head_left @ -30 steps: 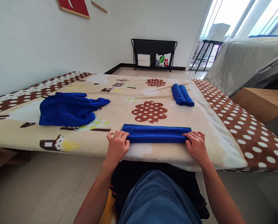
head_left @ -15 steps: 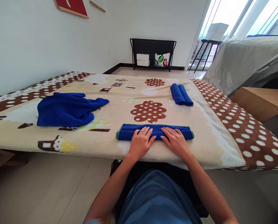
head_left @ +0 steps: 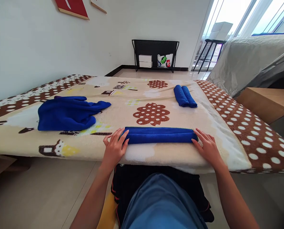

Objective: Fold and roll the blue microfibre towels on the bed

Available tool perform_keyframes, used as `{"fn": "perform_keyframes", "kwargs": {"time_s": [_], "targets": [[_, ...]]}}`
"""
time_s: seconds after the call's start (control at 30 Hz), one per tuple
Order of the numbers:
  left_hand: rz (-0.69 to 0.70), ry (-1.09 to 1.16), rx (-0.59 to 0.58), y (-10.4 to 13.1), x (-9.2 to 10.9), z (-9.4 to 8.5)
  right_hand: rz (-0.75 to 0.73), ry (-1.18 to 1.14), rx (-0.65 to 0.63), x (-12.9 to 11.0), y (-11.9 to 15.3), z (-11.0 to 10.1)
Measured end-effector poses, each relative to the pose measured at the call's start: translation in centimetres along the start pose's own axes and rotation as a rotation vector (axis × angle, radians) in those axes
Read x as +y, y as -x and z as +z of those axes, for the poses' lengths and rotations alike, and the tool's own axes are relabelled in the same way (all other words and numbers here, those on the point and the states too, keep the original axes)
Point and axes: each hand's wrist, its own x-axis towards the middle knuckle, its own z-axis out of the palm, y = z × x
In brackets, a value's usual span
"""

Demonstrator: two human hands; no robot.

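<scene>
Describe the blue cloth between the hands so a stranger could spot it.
Find the cream patterned blanket. Along its near edge, a blue strip lies crosswise between the left hand and right hand. Unlike the crumpled blue cloth and two shorter rolls, it is long and straight.

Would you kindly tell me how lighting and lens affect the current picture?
Head view: the window is nearly blown out, with glare on the floor nearby; lower right corner dim; edges seemingly stretched by a wide lens; same view: left hand, right hand and the blue cloth between them fairly sharp.
</scene>
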Motion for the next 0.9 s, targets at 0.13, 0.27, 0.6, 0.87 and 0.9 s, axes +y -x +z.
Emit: {"fn": "perform_keyframes", "kwargs": {"time_s": [0.13,0.27,0.6,0.87,0.9], "targets": [[0.120,0.057,-0.120,0.5,0.1,-0.5,-0.130,-0.054,0.015,-0.6,0.6,-0.3],[0.063,0.076,-0.175,-0.1,0.2,0.5,-0.105,-0.076,0.021,-1.7,-0.4,0.9],[-0.052,0.096,-0.128,-0.9,0.8,0.9,0.048,-0.061,0.013,-2.8,-2.0,1.2],[-0.199,-0.003,-0.074,-1.2,2.2,-1.1,0.115,-0.072,0.074,-4.4,-2.3,0.4],[-0.207,-0.027,-0.044,-1.4,2.7,-1.1,0.116,-0.054,0.096,-4.9,-2.5,0.5]]}}
